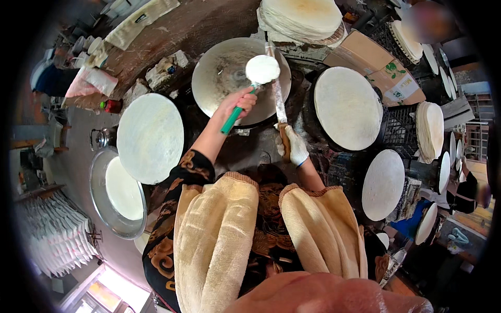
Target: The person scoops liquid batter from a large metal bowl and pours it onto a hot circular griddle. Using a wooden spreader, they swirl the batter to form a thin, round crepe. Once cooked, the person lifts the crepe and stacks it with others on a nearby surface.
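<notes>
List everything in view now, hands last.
Round pan: 1, grey, front centre
Ladle: 1, green handle, over pan
Long blade: 1, grey, brown handle, over pan
Nearest large discs: 3, whitish, one left, two right
Basin: 1, silver, left
Batter-like liquid: 1 batch, white, in basin
Stacks of rounds: at least 2, cream, front and right
Cardboard box: 1, brown, front right
Fabric panels: 2, beige, lower centre
Other people: at least 1, dark-clothed, far right
The rest: too small to count
Left hand: 1, bare, on ladle
Right hand: 1, white-gloved, on blade handle
</notes>
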`<action>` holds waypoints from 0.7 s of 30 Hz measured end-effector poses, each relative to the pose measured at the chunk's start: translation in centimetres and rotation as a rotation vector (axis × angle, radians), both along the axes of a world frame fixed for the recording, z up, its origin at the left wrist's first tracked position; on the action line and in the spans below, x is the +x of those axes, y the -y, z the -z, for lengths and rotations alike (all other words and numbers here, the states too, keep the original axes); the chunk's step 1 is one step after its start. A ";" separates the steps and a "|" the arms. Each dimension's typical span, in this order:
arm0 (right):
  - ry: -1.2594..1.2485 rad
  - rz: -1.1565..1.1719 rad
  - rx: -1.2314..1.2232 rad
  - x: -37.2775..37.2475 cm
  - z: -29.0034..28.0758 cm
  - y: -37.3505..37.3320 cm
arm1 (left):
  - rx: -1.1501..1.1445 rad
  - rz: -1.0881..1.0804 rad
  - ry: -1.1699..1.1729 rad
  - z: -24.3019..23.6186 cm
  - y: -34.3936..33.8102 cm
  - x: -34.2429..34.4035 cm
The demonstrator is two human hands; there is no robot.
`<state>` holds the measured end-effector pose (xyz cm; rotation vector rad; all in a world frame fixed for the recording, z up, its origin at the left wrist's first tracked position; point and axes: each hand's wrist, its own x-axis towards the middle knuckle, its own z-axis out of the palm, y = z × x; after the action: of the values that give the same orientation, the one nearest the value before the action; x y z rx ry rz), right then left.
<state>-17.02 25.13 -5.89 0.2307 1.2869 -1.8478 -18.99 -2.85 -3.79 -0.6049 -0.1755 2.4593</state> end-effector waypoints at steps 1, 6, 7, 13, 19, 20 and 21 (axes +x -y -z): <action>0.006 0.051 0.041 -1.2 0.3 -0.6 | -0.133 0.021 -0.044 0.2 -0.8 -1.8; -0.114 0.129 0.368 -4.6 2.3 -0.7 | -1.029 -0.029 -0.199 2.4 -2.8 -9.6; -0.148 0.134 0.406 -4.3 2.6 -0.7 | -1.083 -0.026 -0.179 3.3 -2.4 -10.5; -0.577 0.156 0.569 -2.3 2.0 -2.4 | -2.140 -0.021 -0.652 3.2 5.2 -11.0; -0.618 0.076 0.560 -4.7 2.2 3.0 | -2.715 0.307 -1.276 -0.4 9.7 -10.6; -0.496 0.039 0.513 -5.1 -0.2 5.5 | -2.735 0.382 -1.256 -0.4 10.1 -10.5; -0.366 0.038 0.473 -5.3 -1.6 7.6 | -2.754 0.314 -1.247 0.1 10.6 -10.3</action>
<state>-22.33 17.52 -4.30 0.1707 1.9826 -1.6386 -29.30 -13.47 -3.84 0.3016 3.2159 0.5576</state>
